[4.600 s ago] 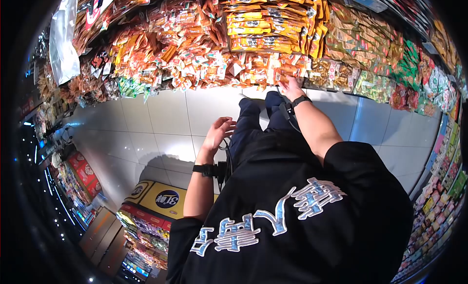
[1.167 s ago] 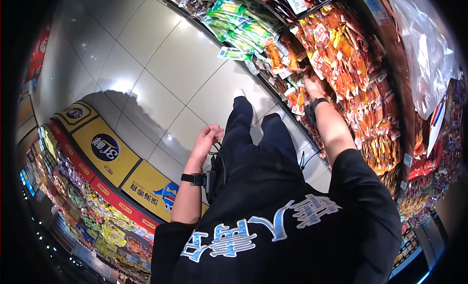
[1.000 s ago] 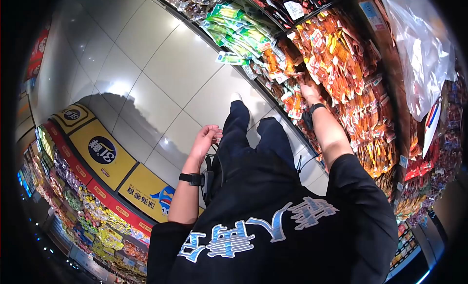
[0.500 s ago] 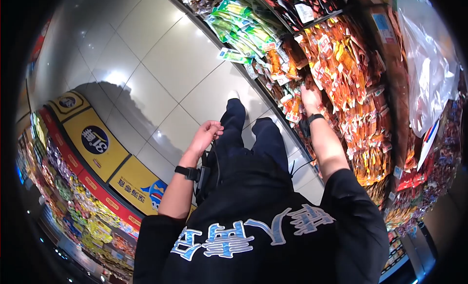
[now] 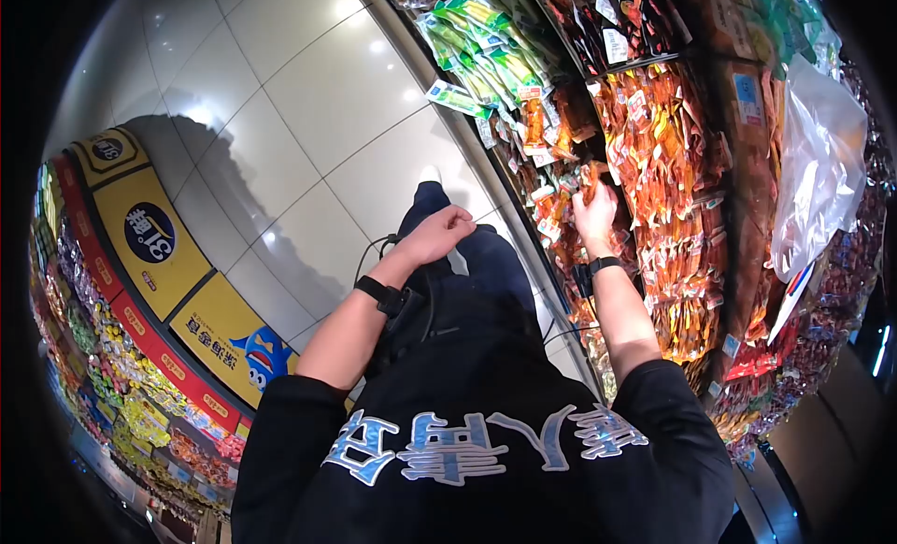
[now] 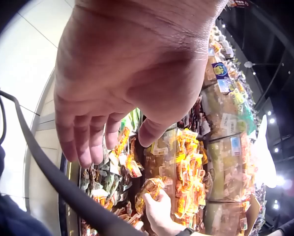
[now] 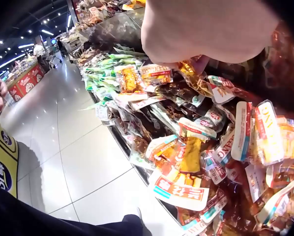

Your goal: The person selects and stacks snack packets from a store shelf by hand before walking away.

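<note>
My right hand [image 5: 595, 214] is over the front of the snack bin, its fingers pinching a small orange-brown snack packet [image 5: 590, 177]. In the left wrist view, that packet [image 6: 152, 191] stands up from the fingertips of the right hand [image 6: 159, 210]. The right wrist view shows the back of the hand [image 7: 206, 29] over loose packets, with part of the held packet [image 7: 195, 77] under it. My left hand [image 5: 441, 234] hangs in front of my legs, over the floor, holding nothing. Its fingers point down, loosely bent, in the left wrist view [image 6: 122, 83].
Green-and-white packets [image 5: 476, 53] lie at the bin's far end. Rows of orange packets [image 5: 645, 161] fill the tier behind. A clear plastic bag [image 5: 822, 161] hangs at the right. A yellow-fronted candy stand [image 5: 140, 226] curves along the left, across the tiled floor [image 5: 308, 105].
Since the earliest frame, I have turned to another stretch of the shelf. Lately my right hand has come up out of the bin with a packet, and my left hand has moved right, towards the shelf.
</note>
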`<action>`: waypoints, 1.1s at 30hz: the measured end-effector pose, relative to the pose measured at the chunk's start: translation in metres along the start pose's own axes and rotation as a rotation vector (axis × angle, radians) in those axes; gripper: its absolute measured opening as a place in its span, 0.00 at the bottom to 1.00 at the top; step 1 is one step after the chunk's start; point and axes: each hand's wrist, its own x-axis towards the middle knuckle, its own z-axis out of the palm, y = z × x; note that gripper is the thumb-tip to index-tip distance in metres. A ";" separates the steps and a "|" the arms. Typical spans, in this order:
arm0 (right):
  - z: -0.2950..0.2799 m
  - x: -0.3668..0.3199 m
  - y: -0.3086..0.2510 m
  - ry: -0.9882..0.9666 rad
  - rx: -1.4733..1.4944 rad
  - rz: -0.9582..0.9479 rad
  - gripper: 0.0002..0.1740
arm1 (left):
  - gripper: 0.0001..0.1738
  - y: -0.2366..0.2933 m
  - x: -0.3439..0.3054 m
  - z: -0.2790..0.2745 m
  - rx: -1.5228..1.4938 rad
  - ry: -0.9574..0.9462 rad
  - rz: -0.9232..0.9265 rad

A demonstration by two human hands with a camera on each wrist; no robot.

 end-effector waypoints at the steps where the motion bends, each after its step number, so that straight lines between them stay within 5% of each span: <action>1: 0.000 -0.001 -0.002 0.053 0.019 -0.072 0.21 | 0.18 0.002 0.000 0.002 0.006 -0.009 0.003; 7: -0.033 -0.012 -0.080 -0.122 0.331 -0.113 0.19 | 0.22 0.014 0.003 0.015 0.090 -0.097 -0.037; 10: -0.030 -0.023 -0.113 -0.125 0.387 -0.217 0.18 | 0.37 0.019 0.009 0.028 0.019 -0.043 0.031; 14: -0.038 -0.043 -0.164 -0.281 0.565 -0.358 0.24 | 0.44 0.021 0.021 0.041 -0.207 0.028 0.101; 19: -0.023 -0.060 -0.172 -0.433 0.696 -0.250 0.25 | 0.22 0.035 0.024 0.044 -0.552 0.116 0.078; 22: -0.037 -0.061 -0.170 -0.372 0.756 -0.450 0.26 | 0.08 0.040 0.022 0.047 -0.644 0.265 0.065; 27: -0.038 -0.036 -0.136 -0.433 0.972 -0.411 0.16 | 0.05 0.034 0.030 0.045 -0.579 0.286 0.124; 29: -0.031 -0.011 -0.124 -0.281 0.791 -0.226 0.14 | 0.06 0.041 0.021 0.045 -0.676 0.314 0.079; 31: 0.002 0.026 -0.097 -0.117 0.554 -0.241 0.20 | 0.08 0.028 0.018 0.035 -0.665 0.330 0.058; 33: 0.022 0.059 -0.085 0.056 0.052 -0.225 0.34 | 0.08 0.019 0.009 0.027 -0.641 0.377 0.020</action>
